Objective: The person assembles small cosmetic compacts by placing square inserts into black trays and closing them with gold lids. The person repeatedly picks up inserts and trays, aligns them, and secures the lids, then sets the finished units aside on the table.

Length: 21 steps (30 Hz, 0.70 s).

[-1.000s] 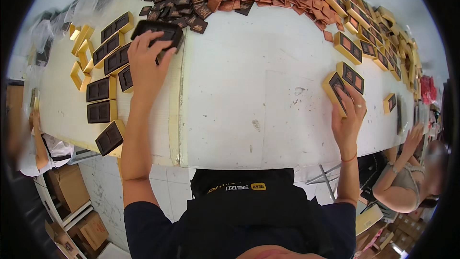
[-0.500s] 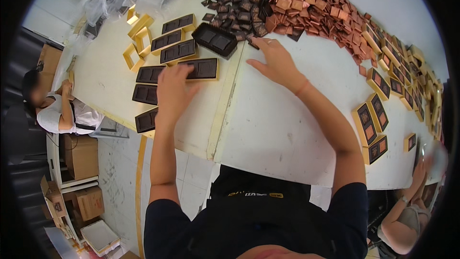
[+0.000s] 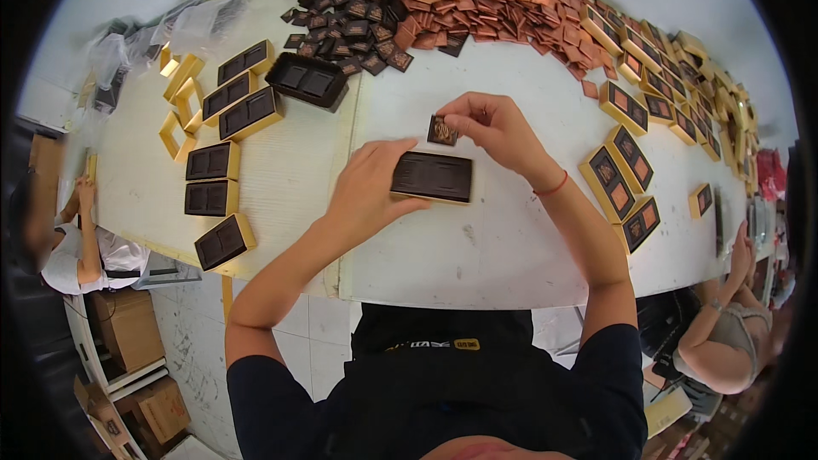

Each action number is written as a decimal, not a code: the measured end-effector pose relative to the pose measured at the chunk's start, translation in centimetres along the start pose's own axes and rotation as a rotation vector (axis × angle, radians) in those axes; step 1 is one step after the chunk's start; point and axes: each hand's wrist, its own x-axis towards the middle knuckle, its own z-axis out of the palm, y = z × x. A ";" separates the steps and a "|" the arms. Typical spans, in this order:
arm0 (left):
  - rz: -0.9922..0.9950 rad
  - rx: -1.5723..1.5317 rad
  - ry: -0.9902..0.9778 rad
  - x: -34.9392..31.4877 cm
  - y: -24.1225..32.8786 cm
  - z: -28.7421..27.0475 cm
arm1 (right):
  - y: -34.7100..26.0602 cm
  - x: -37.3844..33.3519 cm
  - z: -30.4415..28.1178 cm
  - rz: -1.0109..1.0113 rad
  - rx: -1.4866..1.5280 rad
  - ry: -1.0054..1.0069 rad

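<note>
Apparently at the filling step: steadying the gold-sided box (image 3: 433, 177) on the surface (image 3: 511, 247) with the left grip (image 3: 365, 189), with thumb and fingers parted around its left end. Calls next, by judgement, for aligning the dark square (image 3: 441, 131) over the box and lowering it flat. Pinching the square between nearly closed thumb and fingers of the right grip (image 3: 498, 129), just past the box's far side. Cannot tell height.

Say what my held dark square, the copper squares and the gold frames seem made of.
Dark square: perhaps satin paper or foil, given its printed pattern. Copper squares: likely metallic foil, given their sheen. Gold frames: probably shiny coated card, with thin, angular walls.
</note>
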 end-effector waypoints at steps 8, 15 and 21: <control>-0.007 -0.189 0.006 0.9 -0.2 2.8 | -0.3 -3.8 2.4 -0.179 -0.461 0.196; 0.207 -0.026 0.167 -0.1 -0.8 2.5 | 1.1 -4.5 3.1 -0.448 -0.645 0.145; 0.486 0.204 0.200 0.1 -0.5 3.0 | 0.5 -2.2 0.4 -0.320 -0.418 0.059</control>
